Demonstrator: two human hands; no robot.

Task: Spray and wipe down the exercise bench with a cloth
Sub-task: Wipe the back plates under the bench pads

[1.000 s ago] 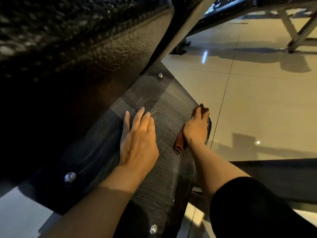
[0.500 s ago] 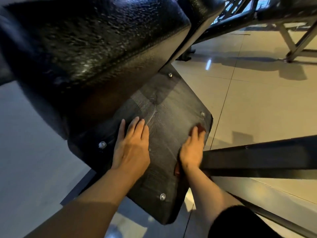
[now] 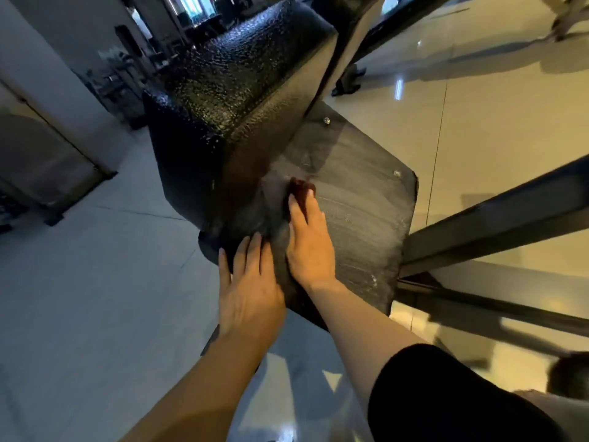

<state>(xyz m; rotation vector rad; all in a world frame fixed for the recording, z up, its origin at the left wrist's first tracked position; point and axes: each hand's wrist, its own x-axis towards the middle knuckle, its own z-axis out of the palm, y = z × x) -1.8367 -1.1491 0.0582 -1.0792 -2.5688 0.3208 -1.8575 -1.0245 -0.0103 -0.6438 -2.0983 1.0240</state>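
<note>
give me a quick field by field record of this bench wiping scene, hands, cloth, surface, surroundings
setting: gym floor with pale glossy tiles
bench pad: black textured cushion, raised above the plate
plate: dark flat panel with bolts, streaky wipe marks across it
left hand: left hand flat on the plate's near edge, fingers straight
right hand: right hand pressing the cloth onto the plate
cloth: reddish-brown cloth, mostly under the fingertips, next to the cushion's base
frame: dark metal bar to the right
spray bottle: not in view

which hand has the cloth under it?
The right hand: the reddish-brown cloth shows past its fingertips on the flat black panel. The left hand lies flat on the panel's near edge, with no cloth.
</note>
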